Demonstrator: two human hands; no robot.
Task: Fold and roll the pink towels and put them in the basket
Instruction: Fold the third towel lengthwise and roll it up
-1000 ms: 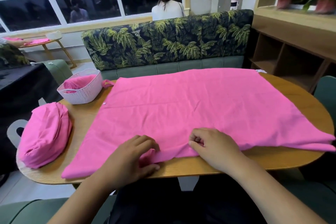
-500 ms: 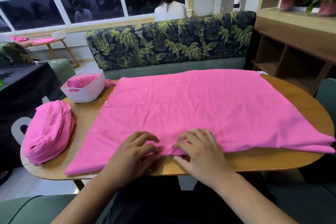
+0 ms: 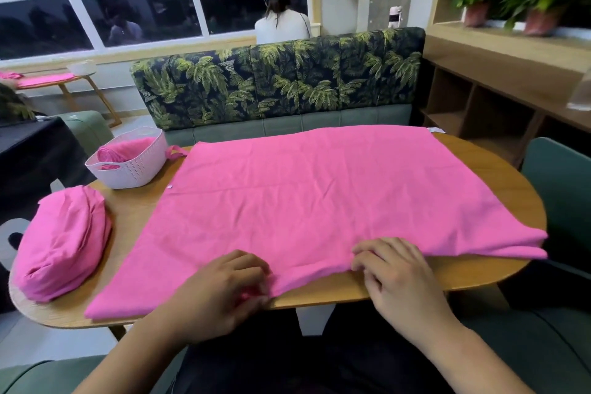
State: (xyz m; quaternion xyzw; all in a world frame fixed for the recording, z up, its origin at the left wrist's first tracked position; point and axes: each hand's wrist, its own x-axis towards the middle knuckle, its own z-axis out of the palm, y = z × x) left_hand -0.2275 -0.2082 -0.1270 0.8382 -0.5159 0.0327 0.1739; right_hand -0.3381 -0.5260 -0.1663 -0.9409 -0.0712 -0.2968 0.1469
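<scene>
Your pink towel (image 3: pixel 313 201) lies spread flat over most of the counter (image 3: pixel 486 277), and its right end reaches the counter's rim. Your hands sit apart on the towel's near edge. Your left hand (image 3: pixel 224 285) curls fingers and thumb round a pinch of the hem, with pink cloth showing between them. Your right hand (image 3: pixel 396 272) bends its fingertips onto the hem further right; whether it truly grips cannot be told. Just left of the towel's far corner stands the basket (image 3: pixel 134 169) with a rolled towel (image 3: pixel 121 152) inside. Left of the towel's near half rests a bundle of pink cloth (image 3: pixel 64 240).
</scene>
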